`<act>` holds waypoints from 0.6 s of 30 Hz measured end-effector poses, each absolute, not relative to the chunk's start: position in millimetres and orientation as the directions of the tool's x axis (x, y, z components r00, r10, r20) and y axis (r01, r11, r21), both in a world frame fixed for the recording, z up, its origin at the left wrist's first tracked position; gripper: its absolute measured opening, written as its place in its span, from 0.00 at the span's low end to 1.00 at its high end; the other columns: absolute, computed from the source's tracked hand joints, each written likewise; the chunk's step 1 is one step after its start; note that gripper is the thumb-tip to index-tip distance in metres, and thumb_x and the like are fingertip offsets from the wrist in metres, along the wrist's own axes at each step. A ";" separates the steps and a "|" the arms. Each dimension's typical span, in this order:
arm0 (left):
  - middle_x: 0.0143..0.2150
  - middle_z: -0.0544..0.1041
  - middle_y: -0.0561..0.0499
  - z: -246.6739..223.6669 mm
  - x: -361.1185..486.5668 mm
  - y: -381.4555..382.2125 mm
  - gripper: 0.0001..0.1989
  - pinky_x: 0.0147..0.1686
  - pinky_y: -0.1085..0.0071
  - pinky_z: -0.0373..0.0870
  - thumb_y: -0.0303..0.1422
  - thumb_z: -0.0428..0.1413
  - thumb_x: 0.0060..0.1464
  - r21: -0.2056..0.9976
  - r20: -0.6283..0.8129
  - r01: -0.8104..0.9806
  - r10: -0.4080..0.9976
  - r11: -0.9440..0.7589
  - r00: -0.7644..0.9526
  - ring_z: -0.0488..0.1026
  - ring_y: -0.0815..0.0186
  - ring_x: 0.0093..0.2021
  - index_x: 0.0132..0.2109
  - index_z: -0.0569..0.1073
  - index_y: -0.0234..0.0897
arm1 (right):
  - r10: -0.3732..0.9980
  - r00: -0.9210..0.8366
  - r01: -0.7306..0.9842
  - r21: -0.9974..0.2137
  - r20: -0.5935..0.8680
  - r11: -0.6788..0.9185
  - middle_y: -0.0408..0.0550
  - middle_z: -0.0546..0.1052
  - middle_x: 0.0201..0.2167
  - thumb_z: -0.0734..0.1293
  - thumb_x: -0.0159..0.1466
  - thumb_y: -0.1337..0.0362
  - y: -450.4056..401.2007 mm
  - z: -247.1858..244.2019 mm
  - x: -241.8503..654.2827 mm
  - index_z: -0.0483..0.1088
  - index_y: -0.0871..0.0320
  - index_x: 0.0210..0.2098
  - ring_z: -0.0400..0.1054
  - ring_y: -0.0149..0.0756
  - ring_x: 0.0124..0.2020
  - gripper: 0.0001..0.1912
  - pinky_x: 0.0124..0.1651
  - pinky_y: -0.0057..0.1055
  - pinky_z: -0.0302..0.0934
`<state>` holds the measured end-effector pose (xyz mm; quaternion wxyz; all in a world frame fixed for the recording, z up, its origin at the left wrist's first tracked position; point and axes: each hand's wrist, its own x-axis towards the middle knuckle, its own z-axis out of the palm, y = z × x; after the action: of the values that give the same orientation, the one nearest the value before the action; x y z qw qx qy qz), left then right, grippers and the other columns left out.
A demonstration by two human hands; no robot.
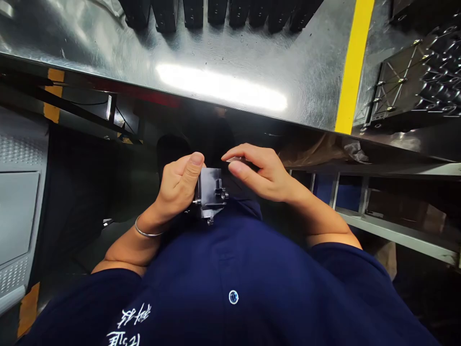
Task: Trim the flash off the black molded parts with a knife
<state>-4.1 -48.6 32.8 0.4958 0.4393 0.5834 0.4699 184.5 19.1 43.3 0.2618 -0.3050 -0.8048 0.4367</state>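
My left hand (180,185) is wrapped round a small dark, glossy block-shaped part (211,185), with the thumb along its upper left edge. Small pegs and a raised fitting stick out from the part's right side and lower end. To the right of the part, my right hand (261,170) hovers without touching it. Its index finger and thumb are bent toward each other with a narrow gap between the tips, and I make out nothing held in them. The other fingers of that hand are mostly hidden.
A shiny metal bench (252,57) runs ahead, with a row of black blocks (194,12) at its far side. Yellow tape (355,67) crosses it; beyond stand many glossy black parts (442,72). A metal rack (396,233) is at right, a grey cabinet (18,211) at left.
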 end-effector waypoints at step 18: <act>0.16 0.62 0.55 35.1 4.3 -48.1 0.28 0.17 0.69 0.56 0.51 0.51 0.62 0.990 -0.136 0.015 0.982 0.139 -0.130 0.58 0.72 0.16 0.20 0.66 0.38 | 0.726 -0.598 0.239 -0.789 0.339 0.566 0.43 0.76 0.25 0.64 0.68 0.62 18.4 33.5 183.6 0.75 0.59 0.35 0.66 0.26 0.25 0.10 0.31 0.25 0.61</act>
<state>4.3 -48.1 35.1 0.4939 0.4369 0.5705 0.4897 183.6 18.4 33.5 0.3376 -0.2950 -0.8179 0.3606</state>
